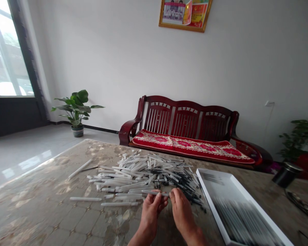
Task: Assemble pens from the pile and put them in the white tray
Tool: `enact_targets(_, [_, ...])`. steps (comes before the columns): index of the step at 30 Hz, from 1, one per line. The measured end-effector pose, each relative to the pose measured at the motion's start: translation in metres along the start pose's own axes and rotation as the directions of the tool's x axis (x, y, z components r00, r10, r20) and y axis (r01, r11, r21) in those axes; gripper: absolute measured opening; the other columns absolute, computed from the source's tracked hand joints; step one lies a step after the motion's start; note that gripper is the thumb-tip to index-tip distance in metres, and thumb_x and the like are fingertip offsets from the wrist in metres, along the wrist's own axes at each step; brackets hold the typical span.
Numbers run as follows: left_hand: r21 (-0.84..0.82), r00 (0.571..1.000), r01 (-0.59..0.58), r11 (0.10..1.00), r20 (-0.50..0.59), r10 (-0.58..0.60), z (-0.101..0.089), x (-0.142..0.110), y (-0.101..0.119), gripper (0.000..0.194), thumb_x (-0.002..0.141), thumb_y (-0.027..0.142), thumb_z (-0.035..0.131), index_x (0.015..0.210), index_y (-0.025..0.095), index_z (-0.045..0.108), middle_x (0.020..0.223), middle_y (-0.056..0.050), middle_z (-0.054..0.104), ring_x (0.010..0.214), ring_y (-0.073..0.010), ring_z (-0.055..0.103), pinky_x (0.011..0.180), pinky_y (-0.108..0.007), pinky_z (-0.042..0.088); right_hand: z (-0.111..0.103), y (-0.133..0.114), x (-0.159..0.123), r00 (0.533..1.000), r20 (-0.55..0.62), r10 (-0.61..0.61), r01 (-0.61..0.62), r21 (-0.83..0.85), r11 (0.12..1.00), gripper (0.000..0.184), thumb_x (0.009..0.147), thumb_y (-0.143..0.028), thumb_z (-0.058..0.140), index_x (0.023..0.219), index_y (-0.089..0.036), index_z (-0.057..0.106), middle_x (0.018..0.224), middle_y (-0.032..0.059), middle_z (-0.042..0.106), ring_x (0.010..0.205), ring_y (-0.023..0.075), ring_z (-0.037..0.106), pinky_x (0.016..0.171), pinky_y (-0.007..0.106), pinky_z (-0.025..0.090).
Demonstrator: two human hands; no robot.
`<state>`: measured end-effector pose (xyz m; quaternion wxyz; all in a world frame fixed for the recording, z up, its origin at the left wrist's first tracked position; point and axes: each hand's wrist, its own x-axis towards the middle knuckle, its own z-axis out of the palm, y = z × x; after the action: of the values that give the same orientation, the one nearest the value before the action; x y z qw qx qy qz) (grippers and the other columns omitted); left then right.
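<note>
My left hand (153,206) is closed around a slim whitish pen barrel (149,192), which lies level between my two hands. At its right end, the fingers of my right hand (179,205) are pinched together; the exact part they grip is hidden. Just beyond both hands spreads a heap of white pen barrels (128,174), with dark slender pen parts (183,184) on its right side. Close to my left hand, a few loose barrels (119,204) lie apart from the heap.
To the right, a white box (213,208) holds rows of slender dark-and-pale pens (246,222). A black cylinder (286,174) and a cable (299,203) are farther right on the patterned tablecloth (66,225). Beyond the table stand a red wooden bench (187,119) and a potted plant (77,109).
</note>
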<state>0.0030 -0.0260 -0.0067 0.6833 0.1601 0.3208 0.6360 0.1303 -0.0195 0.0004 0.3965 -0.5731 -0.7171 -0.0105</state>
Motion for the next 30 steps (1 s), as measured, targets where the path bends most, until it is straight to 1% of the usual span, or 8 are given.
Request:
enact_targets(4, [0.025, 1.000, -0.017, 1.000, 0.000, 0.017, -0.001, 0.000, 0.000, 0.044, 0.052, 0.039, 0.090, 0.080, 0.016, 0.064, 0.074, -0.003, 0.072, 0.069, -0.0170, 0.070, 0.067, -0.027, 0.057, -0.002, -0.002, -0.002, 0.998, 0.041, 0.047, -0.049, 0.041, 0.998, 0.045, 0.101, -0.044, 0.026, 0.073, -0.024, 0.055, 0.068, 0.0022, 0.065, 0.063, 0.0166, 0.062, 0.059, 0.025, 0.041])
enact_targets(10, [0.035, 1.000, -0.001, 0.999, -0.017, 0.001, -0.001, 0.000, -0.001, 0.044, 0.051, 0.039, 0.090, 0.079, 0.016, 0.064, 0.074, -0.004, 0.073, 0.071, -0.0186, 0.071, 0.070, -0.028, 0.057, -0.018, -0.007, 0.002, 0.991, 0.120, 0.065, -0.079, 0.118, 0.990, 0.023, 0.096, -0.038, 0.043, 0.086, -0.023, 0.058, 0.081, 0.0017, 0.068, 0.074, 0.0156, 0.064, 0.066, 0.022, 0.043])
enact_targets(14, [0.057, 1.000, 0.008, 0.998, 0.005, -0.008, 0.001, -0.001, -0.002, 0.043, 0.053, 0.040, 0.089, 0.078, 0.016, 0.064, 0.070, -0.004, 0.073, 0.068, -0.0176, 0.070, 0.068, -0.027, 0.056, -0.015, -0.004, 0.003, 0.981, 0.159, 0.110, -0.127, 0.104, 0.986, 0.039, 0.098, -0.042, 0.034, 0.070, -0.024, 0.055, 0.065, 0.0015, 0.065, 0.060, 0.0164, 0.062, 0.057, 0.024, 0.038])
enact_targets(16, [0.056, 1.000, 0.003, 0.998, -0.003, -0.003, 0.001, -0.002, -0.001, 0.043, 0.053, 0.040, 0.089, 0.078, 0.017, 0.064, 0.069, -0.004, 0.072, 0.068, -0.0175, 0.070, 0.067, -0.027, 0.056, -0.014, -0.003, 0.002, 0.970, 0.198, 0.139, -0.167, 0.130, 0.977, 0.043, 0.099, -0.044, 0.029, 0.072, -0.024, 0.056, 0.064, 0.0017, 0.065, 0.060, 0.0168, 0.061, 0.056, 0.024, 0.038])
enact_targets(20, [0.053, 1.000, -0.004, 0.999, -0.020, 0.005, 0.001, -0.001, -0.001, 0.042, 0.052, 0.039, 0.090, 0.076, 0.017, 0.064, 0.069, -0.003, 0.072, 0.069, -0.0185, 0.070, 0.067, -0.028, 0.056, -0.015, -0.003, 0.001, 0.965, 0.232, 0.126, -0.176, 0.214, 0.961, 0.034, 0.096, -0.046, 0.039, 0.082, -0.023, 0.059, 0.076, 0.0015, 0.068, 0.070, 0.0169, 0.062, 0.063, 0.023, 0.041])
enact_targets(24, [0.078, 1.000, -0.002, 0.997, 0.003, 0.002, 0.000, 0.000, -0.002, 0.042, 0.053, 0.040, 0.089, 0.076, 0.016, 0.064, 0.070, -0.004, 0.073, 0.067, -0.0182, 0.070, 0.066, -0.028, 0.055, -0.015, -0.002, 0.000, 0.945, 0.264, 0.194, -0.249, 0.197, 0.948, 0.046, 0.096, -0.051, 0.034, 0.066, -0.023, 0.055, 0.059, 0.0000, 0.062, 0.057, 0.0164, 0.057, 0.055, 0.024, 0.035])
enact_targets(26, [0.091, 1.000, -0.010, 0.996, 0.004, 0.009, 0.000, 0.000, -0.002, 0.042, 0.053, 0.042, 0.088, 0.076, 0.016, 0.064, 0.069, -0.004, 0.073, 0.065, -0.0176, 0.069, 0.065, -0.027, 0.055, -0.015, -0.003, -0.001, 0.936, 0.275, 0.222, -0.284, 0.211, 0.935, 0.049, 0.097, -0.052, 0.031, 0.066, -0.023, 0.055, 0.059, 0.0001, 0.062, 0.057, 0.0167, 0.057, 0.054, 0.024, 0.035])
enact_targets(30, [0.114, 1.000, -0.028, 0.993, 0.006, 0.027, 0.000, 0.000, -0.002, 0.043, 0.053, 0.042, 0.088, 0.077, 0.016, 0.064, 0.069, -0.004, 0.072, 0.065, -0.0177, 0.069, 0.064, -0.027, 0.054, -0.014, -0.001, -0.002, 0.958, 0.229, 0.175, -0.231, 0.247, 0.941, 0.041, 0.094, -0.055, 0.039, 0.076, -0.023, 0.057, 0.070, 0.0008, 0.066, 0.065, 0.0171, 0.059, 0.059, 0.024, 0.038])
